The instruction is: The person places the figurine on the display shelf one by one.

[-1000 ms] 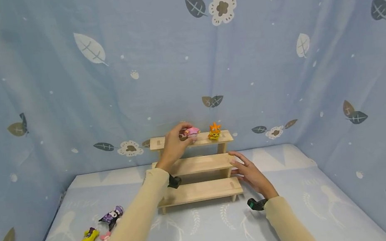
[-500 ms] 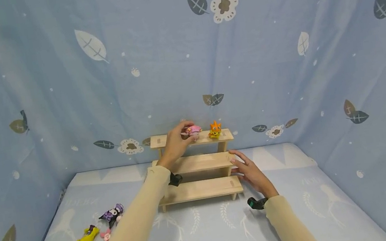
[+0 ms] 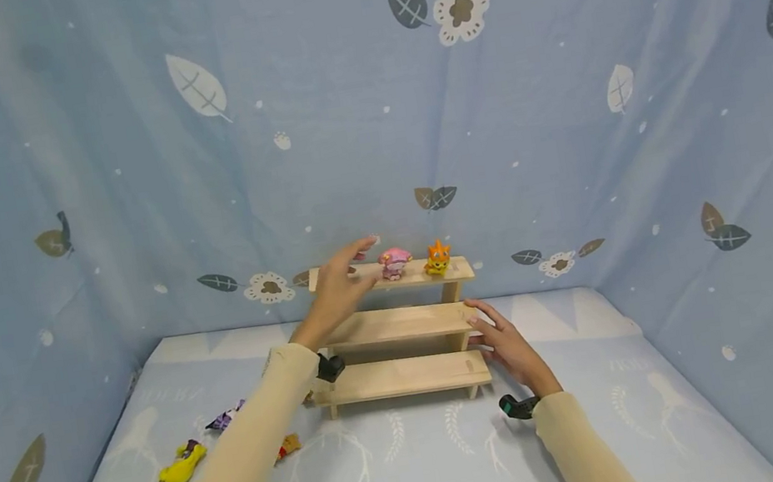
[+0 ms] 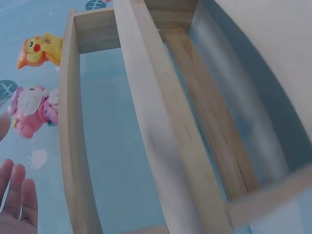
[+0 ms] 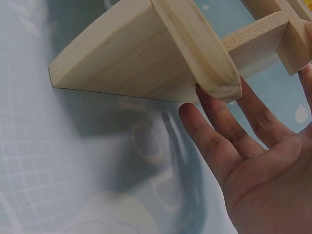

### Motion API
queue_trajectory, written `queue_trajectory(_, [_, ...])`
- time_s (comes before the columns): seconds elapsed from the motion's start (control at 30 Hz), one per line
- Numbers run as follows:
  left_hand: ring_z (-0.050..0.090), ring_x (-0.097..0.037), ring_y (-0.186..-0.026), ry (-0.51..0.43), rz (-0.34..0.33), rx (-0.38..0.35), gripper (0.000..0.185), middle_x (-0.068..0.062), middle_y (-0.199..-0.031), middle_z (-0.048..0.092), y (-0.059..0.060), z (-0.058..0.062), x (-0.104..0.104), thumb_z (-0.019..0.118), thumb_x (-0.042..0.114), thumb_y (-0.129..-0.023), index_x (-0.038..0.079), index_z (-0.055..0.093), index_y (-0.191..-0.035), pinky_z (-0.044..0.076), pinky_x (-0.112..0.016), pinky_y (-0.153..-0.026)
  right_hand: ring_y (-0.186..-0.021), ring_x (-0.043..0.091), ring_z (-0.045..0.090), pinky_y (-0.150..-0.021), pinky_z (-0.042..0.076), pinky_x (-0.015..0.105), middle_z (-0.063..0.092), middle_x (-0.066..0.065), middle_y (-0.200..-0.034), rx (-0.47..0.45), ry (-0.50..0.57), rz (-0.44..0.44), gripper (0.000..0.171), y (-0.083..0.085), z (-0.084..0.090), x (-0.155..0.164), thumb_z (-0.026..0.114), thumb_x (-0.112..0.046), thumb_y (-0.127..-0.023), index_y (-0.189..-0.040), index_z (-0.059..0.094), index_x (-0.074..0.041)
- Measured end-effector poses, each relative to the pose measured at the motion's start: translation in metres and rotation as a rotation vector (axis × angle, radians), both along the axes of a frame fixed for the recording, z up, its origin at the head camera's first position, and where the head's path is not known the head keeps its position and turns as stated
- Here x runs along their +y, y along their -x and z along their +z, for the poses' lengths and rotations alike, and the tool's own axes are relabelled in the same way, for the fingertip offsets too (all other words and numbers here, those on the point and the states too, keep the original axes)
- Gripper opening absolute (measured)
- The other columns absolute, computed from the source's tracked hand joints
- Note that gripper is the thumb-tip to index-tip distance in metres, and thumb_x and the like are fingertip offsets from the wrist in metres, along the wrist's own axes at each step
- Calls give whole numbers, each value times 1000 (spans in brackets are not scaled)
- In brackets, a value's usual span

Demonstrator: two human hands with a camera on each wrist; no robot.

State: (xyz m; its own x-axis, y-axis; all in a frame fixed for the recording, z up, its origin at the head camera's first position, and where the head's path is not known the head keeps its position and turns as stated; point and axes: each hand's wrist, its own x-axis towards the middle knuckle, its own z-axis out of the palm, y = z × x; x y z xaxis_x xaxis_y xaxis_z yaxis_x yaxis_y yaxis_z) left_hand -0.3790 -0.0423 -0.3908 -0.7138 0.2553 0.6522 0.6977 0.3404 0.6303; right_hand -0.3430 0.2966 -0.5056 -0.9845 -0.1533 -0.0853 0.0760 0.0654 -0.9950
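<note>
A three-step wooden display stand (image 3: 400, 375) stands against the back curtain. On its top step sits a pink figurine (image 3: 393, 263) with a mushroom-like cap, beside a yellow figurine (image 3: 438, 258) with a spiky orange head. My left hand (image 3: 335, 291) hovers just left of the pink figurine, thumb and fingers spread, holding nothing. The left wrist view shows a gap between its fingers (image 4: 17, 190) and that figurine. At the stand's right end, my right hand (image 3: 510, 349) has its fingertips against the wooden edges. Its fingers (image 5: 219, 122) look nearly straight in the right wrist view.
On the cloth at left lie a yellow banana-shaped toy (image 3: 182, 467) and a purple and black figurine (image 3: 223, 418), the latter partly behind the left sleeve. A small brown and red toy (image 3: 288, 447) shows right of that sleeve. Patterned blue curtains (image 3: 336, 114) enclose the back and sides.
My left hand has let go of the pink figurine, which now stands on the top step, and drawn back to the left with fingers spread. The right hand stays at the stand's end.
</note>
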Motion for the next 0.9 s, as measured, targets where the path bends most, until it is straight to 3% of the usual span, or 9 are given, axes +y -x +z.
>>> queue_trajectory(0.3, [64, -29, -105, 53, 21, 105, 48, -16, -123, 67, -30, -2, -50, 78, 0, -90, 4, 62, -136, 56, -47, -81, -120, 34, 61, -94, 52, 44, 49, 14, -149, -3, -13, -23, 60, -1, -2, -3, 64, -52, -99, -154, 43, -39])
queue_trajectory(0.47, [65, -26, -100, 100, 40, 119, 45, -12, -120, 69, -45, -7, -75, 79, 1, -90, 6, 64, -132, 55, -45, -78, -118, 31, 62, -92, 54, 42, 49, 15, -148, -7, -16, -37, 64, -1, -3, -1, 65, -53, -98, -155, 42, -37])
queue_trajectory(0.73, [65, -28, -95, 165, 61, 96, 42, -12, -119, 69, -68, -26, -107, 78, 4, -91, 6, 65, -131, 55, -42, -73, -118, 32, 61, -93, 53, 42, 47, 16, -149, -10, -1, -30, 63, -2, -4, 0, 64, -52, -99, -156, 41, -38])
queue_trajectory(0.9, [66, -26, -96, 205, 77, 7, 39, -8, -119, 69, -80, -41, -126, 78, 7, -93, 9, 66, -130, 56, -46, -73, -115, 31, 62, -90, 53, 41, 48, 15, -148, 8, -6, -24, 61, -1, -2, -3, 63, -53, -100, -155, 42, -38])
